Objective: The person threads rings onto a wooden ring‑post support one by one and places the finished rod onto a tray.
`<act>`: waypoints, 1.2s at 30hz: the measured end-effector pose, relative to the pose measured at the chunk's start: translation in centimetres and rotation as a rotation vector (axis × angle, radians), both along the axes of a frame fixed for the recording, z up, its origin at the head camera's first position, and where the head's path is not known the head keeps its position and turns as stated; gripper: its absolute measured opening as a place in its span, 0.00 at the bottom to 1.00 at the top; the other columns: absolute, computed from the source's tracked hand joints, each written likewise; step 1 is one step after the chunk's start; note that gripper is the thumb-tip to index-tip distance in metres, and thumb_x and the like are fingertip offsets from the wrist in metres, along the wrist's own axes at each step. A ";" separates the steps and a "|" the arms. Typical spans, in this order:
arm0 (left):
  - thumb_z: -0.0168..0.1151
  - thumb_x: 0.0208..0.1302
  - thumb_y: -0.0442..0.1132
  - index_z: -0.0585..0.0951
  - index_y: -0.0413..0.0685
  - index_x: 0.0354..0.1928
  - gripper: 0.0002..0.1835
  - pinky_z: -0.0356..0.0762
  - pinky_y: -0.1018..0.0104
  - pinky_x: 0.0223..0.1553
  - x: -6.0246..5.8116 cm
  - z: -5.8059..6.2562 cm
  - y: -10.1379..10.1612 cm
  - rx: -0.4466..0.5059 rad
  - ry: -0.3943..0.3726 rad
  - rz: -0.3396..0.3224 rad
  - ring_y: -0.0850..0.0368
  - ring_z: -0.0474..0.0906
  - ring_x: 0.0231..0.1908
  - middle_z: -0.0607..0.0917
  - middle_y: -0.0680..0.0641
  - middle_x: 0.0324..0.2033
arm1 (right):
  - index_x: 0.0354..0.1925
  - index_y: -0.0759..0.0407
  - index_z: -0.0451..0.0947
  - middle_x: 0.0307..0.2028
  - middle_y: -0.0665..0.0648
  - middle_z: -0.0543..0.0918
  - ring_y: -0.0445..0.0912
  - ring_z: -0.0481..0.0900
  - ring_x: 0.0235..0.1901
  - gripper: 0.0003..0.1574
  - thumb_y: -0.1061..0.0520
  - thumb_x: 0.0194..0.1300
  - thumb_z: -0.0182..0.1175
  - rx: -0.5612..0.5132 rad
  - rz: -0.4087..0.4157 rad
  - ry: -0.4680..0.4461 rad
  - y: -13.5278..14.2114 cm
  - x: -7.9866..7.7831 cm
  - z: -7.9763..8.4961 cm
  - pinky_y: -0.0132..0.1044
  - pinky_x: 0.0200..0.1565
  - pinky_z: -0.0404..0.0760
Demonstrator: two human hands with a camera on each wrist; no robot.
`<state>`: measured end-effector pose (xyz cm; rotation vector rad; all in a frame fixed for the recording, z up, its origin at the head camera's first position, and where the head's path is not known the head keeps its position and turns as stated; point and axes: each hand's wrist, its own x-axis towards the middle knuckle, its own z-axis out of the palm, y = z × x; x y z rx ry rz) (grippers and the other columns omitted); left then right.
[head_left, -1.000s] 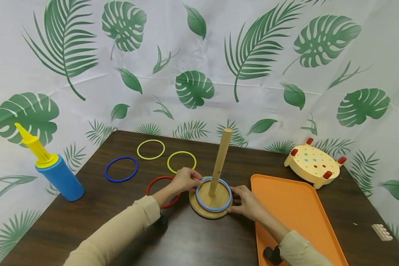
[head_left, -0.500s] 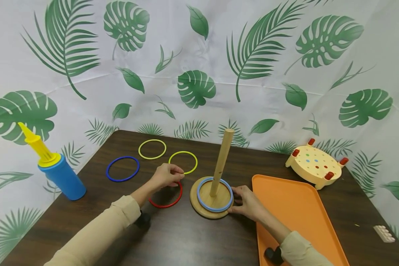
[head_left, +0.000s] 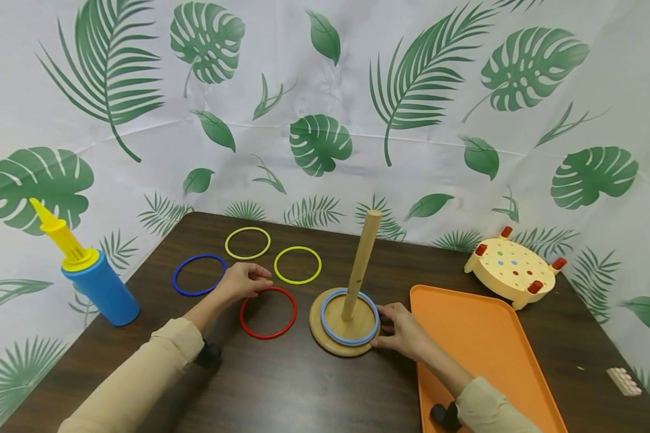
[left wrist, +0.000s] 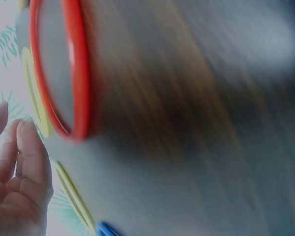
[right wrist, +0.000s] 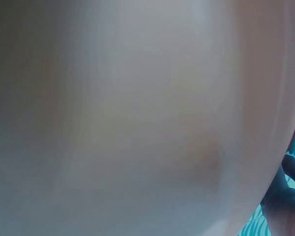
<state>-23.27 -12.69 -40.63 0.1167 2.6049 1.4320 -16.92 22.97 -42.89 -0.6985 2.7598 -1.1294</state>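
Note:
My right hand (head_left: 403, 331) holds the right side of the light blue ring (head_left: 327, 322), thumb and fingertips at its rim. That ring lies around the upright wooden peg (head_left: 362, 264), on its round wooden base (head_left: 319, 341). My left hand (head_left: 242, 281) is above the far left edge of the red ring (head_left: 268, 337), fingers slightly bent, with nothing in it. In the left wrist view, the left hand (left wrist: 19, 182) shows apart from the red ring (left wrist: 80, 73). The right wrist view is mostly a pale blur, with dark fingers (right wrist: 285, 201) at its right edge.
A blue ring (head_left: 199, 294) and two yellow rings (head_left: 298, 282) lie behind the left hand. A blue pump (head_left: 105, 291) with a yellow top stands far left. An orange tray (head_left: 466, 319) lies at right, and a cream pegged stool (head_left: 511, 264) sits behind it.
My left hand has let go of the light blue ring and moved left, past the red ring's middle to its far left edge. My right hand has stayed at the light blue ring.

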 end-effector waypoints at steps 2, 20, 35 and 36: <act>0.64 0.59 0.35 0.81 0.35 0.46 0.14 0.83 0.64 0.34 0.0 0.0 -0.6 -0.030 -0.006 0.004 0.56 0.81 0.31 0.84 0.43 0.34 | 0.58 0.76 0.68 0.46 0.67 0.69 0.58 0.72 0.47 0.42 0.60 0.49 0.73 0.001 -0.003 0.000 0.0 0.0 0.0 0.41 0.47 0.81; 0.71 0.51 0.33 0.84 0.39 0.39 0.12 0.74 0.68 0.33 0.0 -1.0 -2.1 -0.283 0.082 -0.015 0.58 0.79 0.32 0.86 0.48 0.30 | 0.58 0.77 0.67 0.47 0.68 0.69 0.60 0.71 0.49 0.42 0.61 0.49 0.72 -0.004 0.002 -0.004 0.0 -0.1 0.0 0.41 0.47 0.81; 0.68 0.52 0.29 0.84 0.40 0.33 0.06 0.78 0.72 0.23 0.3 -0.5 -1.8 -0.227 -0.010 0.015 0.65 0.76 0.21 0.82 0.53 0.22 | 0.58 0.77 0.68 0.46 0.67 0.70 0.58 0.72 0.47 0.42 0.60 0.48 0.73 0.003 0.002 -0.003 0.1 -0.1 0.1 0.39 0.46 0.81; 0.68 0.52 0.29 0.84 0.39 0.33 0.05 0.79 0.71 0.24 0.3 -0.4 -1.8 -0.216 -0.015 0.012 0.65 0.76 0.21 0.82 0.53 0.22 | 0.58 0.77 0.68 0.46 0.67 0.70 0.58 0.72 0.47 0.42 0.60 0.48 0.73 0.004 0.003 -0.001 0.1 -0.1 0.1 0.39 0.46 0.81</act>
